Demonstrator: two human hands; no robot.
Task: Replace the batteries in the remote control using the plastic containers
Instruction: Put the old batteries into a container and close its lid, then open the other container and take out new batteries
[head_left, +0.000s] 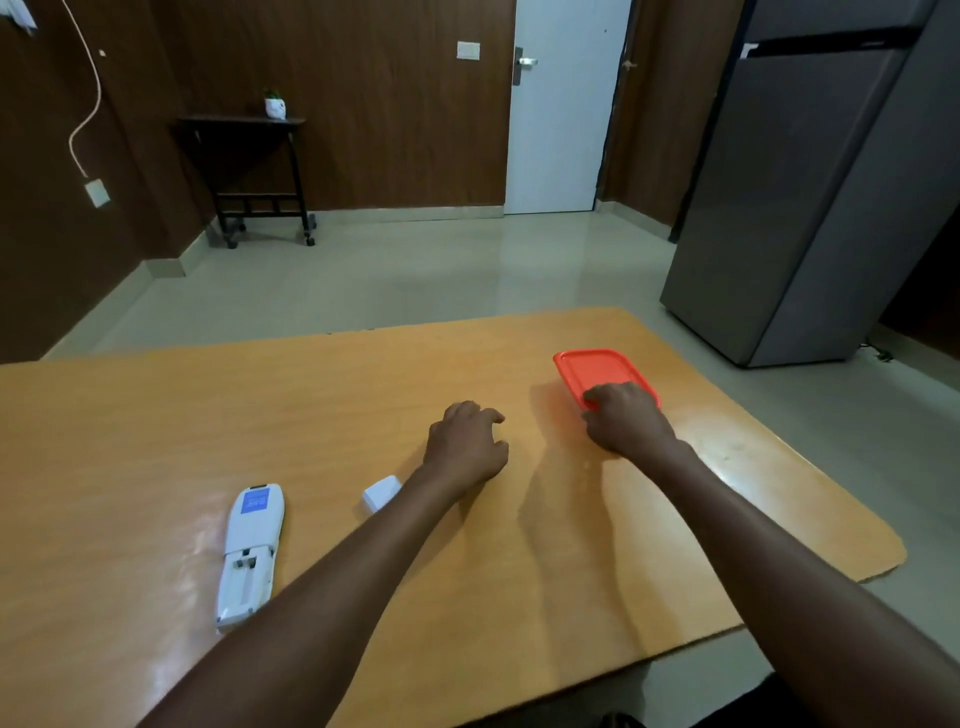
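Two hands out: my right hand (626, 422) pinches the red lid (597, 371) at 1 o'clock, left hand (465, 447) loosely curled, remote (249, 551) at 8.

Prob. home room: fridge (810, 182), door (558, 114), wood table (363, 405).

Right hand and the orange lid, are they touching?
Touching. The head view shows the right hand with its fingers curled over the near edge of the orange lid, no gap visible.
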